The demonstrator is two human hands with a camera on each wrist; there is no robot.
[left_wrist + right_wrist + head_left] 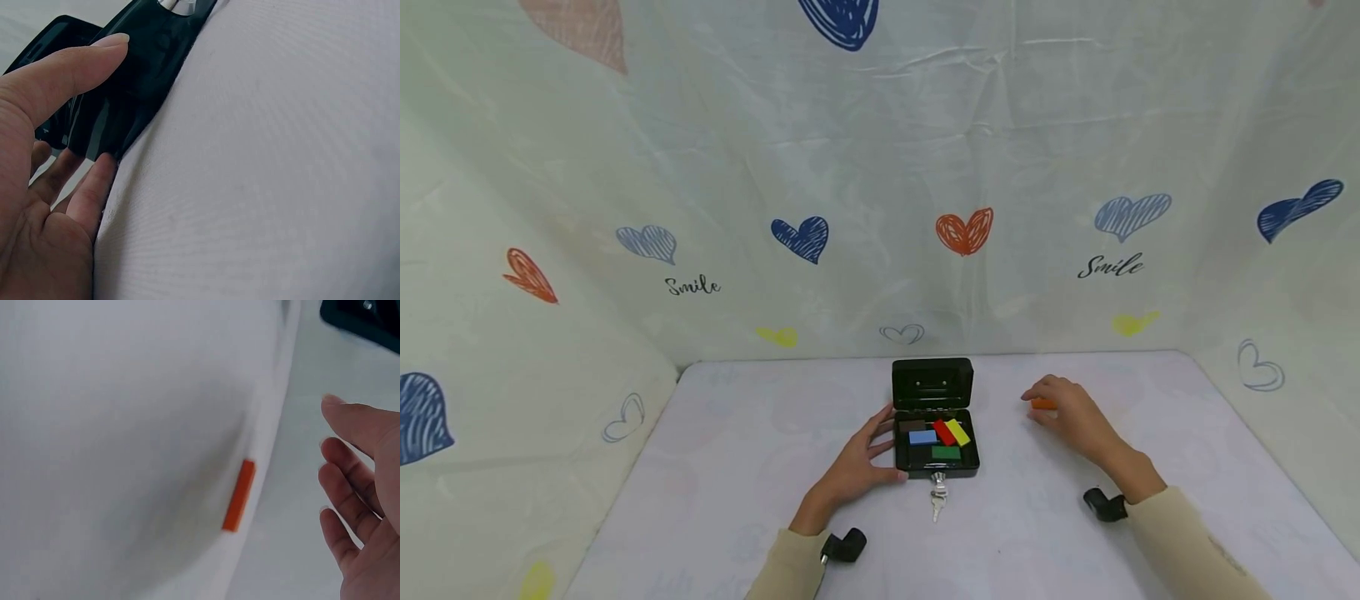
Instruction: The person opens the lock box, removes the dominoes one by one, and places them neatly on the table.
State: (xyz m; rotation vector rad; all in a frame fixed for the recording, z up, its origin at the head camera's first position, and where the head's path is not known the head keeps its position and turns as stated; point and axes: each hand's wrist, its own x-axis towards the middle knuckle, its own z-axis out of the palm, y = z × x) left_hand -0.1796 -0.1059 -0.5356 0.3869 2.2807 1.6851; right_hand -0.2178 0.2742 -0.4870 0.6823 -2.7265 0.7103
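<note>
Hovering near an orange block (239,496), the right hand (1077,419) is unclenched; a cash box (932,394) is gripped by the left hand (853,468).

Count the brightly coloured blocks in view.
5: the orange block on the table near the right hand; the blue block, red block, yellow block and green block inside the black box. Others could be hidden beneath.

The left sleeve (786,568) and right sleeve (1187,550) are beige and wrist-length. By each sleeve's cuff sits a small, black, rounded camera (1105,505).
</note>
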